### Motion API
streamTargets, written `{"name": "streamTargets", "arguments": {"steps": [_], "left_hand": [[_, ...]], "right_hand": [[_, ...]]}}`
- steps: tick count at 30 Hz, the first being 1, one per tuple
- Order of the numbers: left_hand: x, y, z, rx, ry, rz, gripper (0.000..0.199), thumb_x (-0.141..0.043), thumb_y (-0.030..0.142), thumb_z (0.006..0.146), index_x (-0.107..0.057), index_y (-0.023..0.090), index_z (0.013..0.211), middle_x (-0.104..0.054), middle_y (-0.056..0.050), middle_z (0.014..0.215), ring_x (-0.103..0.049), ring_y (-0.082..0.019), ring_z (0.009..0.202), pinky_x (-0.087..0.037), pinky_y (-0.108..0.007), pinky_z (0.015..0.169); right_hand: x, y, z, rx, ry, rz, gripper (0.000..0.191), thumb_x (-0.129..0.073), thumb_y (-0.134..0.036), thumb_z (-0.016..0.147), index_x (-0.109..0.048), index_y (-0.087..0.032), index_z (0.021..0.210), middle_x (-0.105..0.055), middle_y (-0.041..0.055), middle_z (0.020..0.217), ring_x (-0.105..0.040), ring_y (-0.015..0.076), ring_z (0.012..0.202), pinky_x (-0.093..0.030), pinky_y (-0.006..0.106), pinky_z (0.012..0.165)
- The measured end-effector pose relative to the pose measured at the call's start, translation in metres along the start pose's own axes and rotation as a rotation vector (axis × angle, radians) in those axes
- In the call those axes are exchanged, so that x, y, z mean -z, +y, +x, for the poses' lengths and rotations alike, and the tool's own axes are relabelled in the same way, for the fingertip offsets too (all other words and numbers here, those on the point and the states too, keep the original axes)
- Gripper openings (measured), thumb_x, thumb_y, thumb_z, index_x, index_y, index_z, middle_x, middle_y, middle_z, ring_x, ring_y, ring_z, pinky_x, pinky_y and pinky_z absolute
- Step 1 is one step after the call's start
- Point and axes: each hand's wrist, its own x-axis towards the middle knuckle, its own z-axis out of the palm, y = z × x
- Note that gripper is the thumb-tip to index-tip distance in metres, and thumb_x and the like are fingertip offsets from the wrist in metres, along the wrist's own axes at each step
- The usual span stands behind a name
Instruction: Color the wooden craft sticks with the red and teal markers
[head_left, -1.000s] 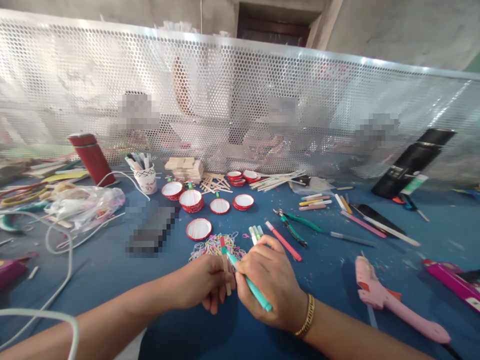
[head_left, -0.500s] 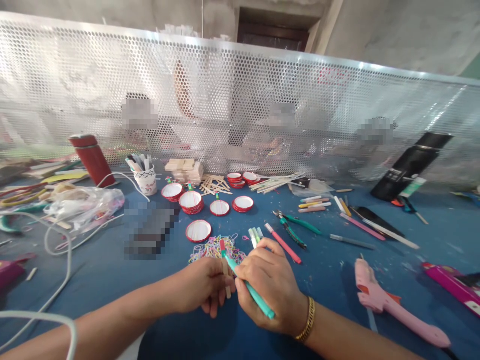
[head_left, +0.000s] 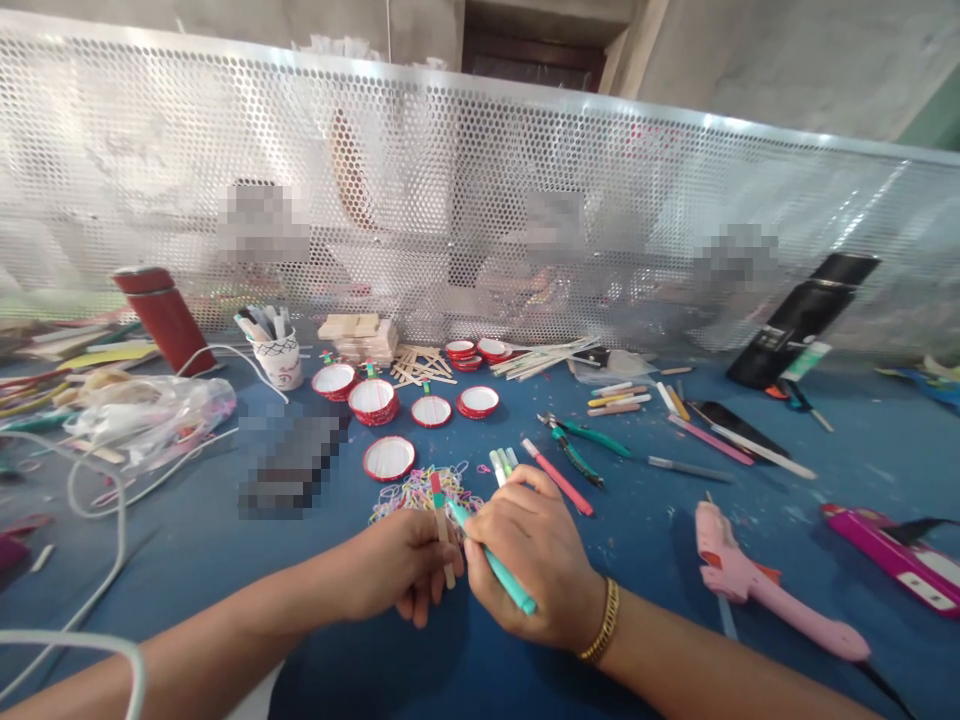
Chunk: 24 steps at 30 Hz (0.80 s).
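Between the fingers of my left hand (head_left: 401,565) is a wooden craft stick (head_left: 444,545), held nearly upright. Its top end is red, with a green band just below. My right hand (head_left: 536,555) grips a teal marker (head_left: 508,578), its tip pointing up and left, close beside the stick's coloured end. Whether the tip touches the wood I cannot tell. Behind both hands lies a heap of small coloured rubber bands (head_left: 409,493). A red-rimmed white lid (head_left: 389,458) rests just beyond the heap. Several pale green markers (head_left: 501,464) lie partly behind my right hand.
A red marker (head_left: 559,478) and green-handled pliers (head_left: 574,450) lie to the right, with a pink glue gun (head_left: 772,590) farther right. Stacked lids (head_left: 373,402), loose sticks (head_left: 420,366) and a cup of markers (head_left: 279,362) stand behind. A phone (head_left: 296,465) and white cable (head_left: 120,530) are left.
The marker tip has drawn slightly away from the stick, and the green band shows more plainly. The whole view has shifted a little; both hands keep their grips.
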Motion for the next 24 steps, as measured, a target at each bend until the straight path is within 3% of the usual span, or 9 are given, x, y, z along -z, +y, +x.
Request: {"name": "streamTargets", "arguments": {"steps": [24], "left_hand": [[0.0012, -0.0031, 0.0014, -0.007, -0.001, 0.0, 0.024, -0.047, 0.034, 0.083, -0.053, 0.017, 0.068, -0.055, 0.004, 0.054, -0.056, -0.009, 0.044, -0.041, -0.017, 0.042]], "right_hand": [[-0.0005, -0.0005, 0.0001, 0.015, -0.009, 0.018, 0.008, -0.051, -0.021, 0.085, -0.058, -0.017, 0.086, -0.062, -0.0001, 0.07, -0.053, 0.0151, 0.07, -0.036, 0.04, 0.084]]}}
